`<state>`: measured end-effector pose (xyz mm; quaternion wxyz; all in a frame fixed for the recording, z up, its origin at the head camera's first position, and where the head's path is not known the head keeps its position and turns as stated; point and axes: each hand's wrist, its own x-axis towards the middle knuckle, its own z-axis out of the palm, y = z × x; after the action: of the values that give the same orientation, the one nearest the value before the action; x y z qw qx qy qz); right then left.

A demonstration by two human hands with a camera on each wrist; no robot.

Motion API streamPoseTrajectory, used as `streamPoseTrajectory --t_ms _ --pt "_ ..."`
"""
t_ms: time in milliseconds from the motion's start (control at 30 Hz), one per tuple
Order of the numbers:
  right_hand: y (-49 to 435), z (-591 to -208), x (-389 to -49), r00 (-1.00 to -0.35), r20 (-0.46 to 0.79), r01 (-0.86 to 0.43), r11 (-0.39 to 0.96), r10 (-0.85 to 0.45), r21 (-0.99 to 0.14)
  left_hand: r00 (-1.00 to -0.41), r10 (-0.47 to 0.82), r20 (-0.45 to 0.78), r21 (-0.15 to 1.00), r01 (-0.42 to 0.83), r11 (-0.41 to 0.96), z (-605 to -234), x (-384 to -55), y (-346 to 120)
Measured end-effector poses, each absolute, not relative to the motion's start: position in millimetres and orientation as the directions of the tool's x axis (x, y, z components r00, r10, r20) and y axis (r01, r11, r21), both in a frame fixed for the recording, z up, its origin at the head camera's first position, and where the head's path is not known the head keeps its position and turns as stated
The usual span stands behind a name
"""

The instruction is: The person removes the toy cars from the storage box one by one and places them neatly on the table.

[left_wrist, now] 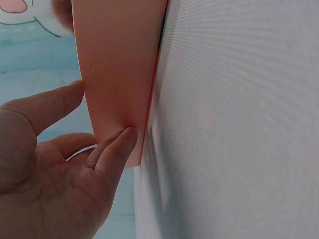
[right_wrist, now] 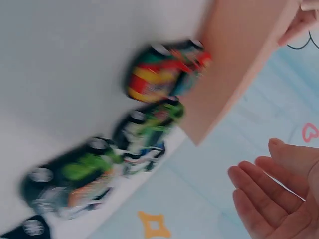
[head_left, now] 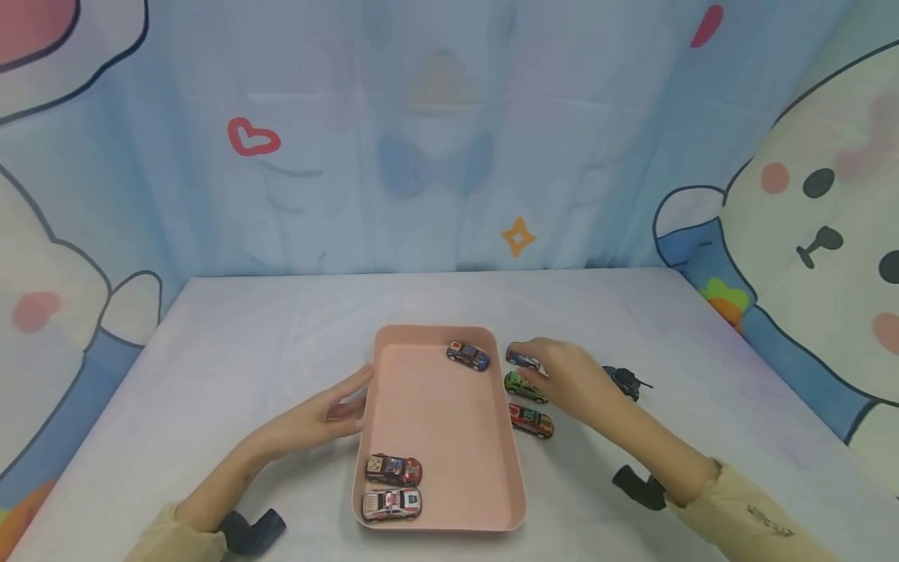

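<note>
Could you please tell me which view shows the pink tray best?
The head view, because it shows the pink tray nearly whole, inside included; both wrist views show only parts of its outer walls.

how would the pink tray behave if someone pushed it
The pink tray seems stiff, its walls straight where the left hand touches. Being low and broad, it would probably slide rather than tip. The three toy cars inside, having wheels, might roll.
</note>
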<state>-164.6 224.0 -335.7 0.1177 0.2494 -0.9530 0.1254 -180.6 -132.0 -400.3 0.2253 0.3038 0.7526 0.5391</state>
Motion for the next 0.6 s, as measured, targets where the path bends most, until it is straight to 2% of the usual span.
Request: streamPoseTrajectory --t_ms 100,200,400,600 --pt "211 -333 -179 -0.812 0.312 -0.558 0.813 -0.493 -0.168 -0.712 0.702 -0.013 0.949 0.213 0.233 -400 -181 -133" --pt "198 -336 -193 -0.802 0.281 -0.582 0.795 -0.527 -0.171 -0.71 0.704 -0.015 0.948 0.213 0.235 -401 -182 -133" --pt "178 -352 -216 -0.828 0.167 -0.559 0.811 -0.535 -0.176 -0.706 0.708 -0.007 0.949 0.219 0.228 -402 -183 -133" --pt "170 -365 -230 -0.853 0.035 -0.523 0.851 -0.521 -0.057 -0.706 0.708 0.001 0.949 0.224 0.223 -404 -183 -134"
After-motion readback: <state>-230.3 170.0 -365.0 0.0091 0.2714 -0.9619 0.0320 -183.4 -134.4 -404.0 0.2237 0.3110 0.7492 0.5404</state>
